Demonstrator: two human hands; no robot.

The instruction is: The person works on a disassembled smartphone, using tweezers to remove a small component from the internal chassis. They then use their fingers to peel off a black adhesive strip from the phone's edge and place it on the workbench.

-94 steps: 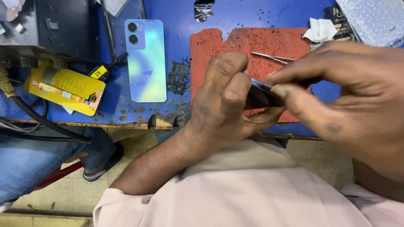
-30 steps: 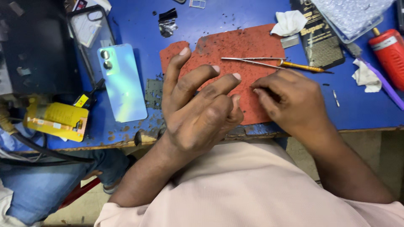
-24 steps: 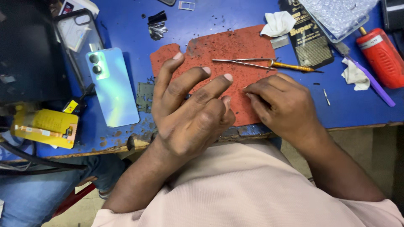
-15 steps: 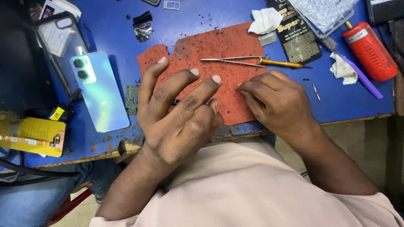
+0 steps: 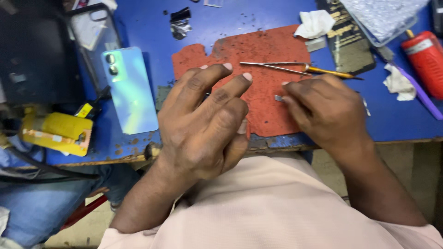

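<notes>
My left hand (image 5: 203, 122) lies palm down with its fingers spread over the left part of a worn red mat (image 5: 263, 85); whatever is beneath the palm is hidden. My right hand (image 5: 330, 113) rests on the mat's right side, its fingertips pinched on a small grey metal piece (image 5: 278, 97). Thin tweezers (image 5: 274, 67) and a yellow-handled screwdriver (image 5: 332, 72) lie on the mat just beyond my right hand. A light blue phone (image 5: 131, 90) lies back up to the left of my left hand.
The blue table (image 5: 230, 23) also carries a clear phone case (image 5: 94, 41), a yellow device (image 5: 57, 131), a black film scrap (image 5: 177, 23), white tissues (image 5: 316, 23), a dark card (image 5: 346, 41), a red cylinder (image 5: 424, 60) and a purple tool (image 5: 422, 94). The front edge is chipped.
Three seconds ago both hands held a dark phone up close. Now they are down on the red mat, the left flat and spread, the right pinching the small piece.
</notes>
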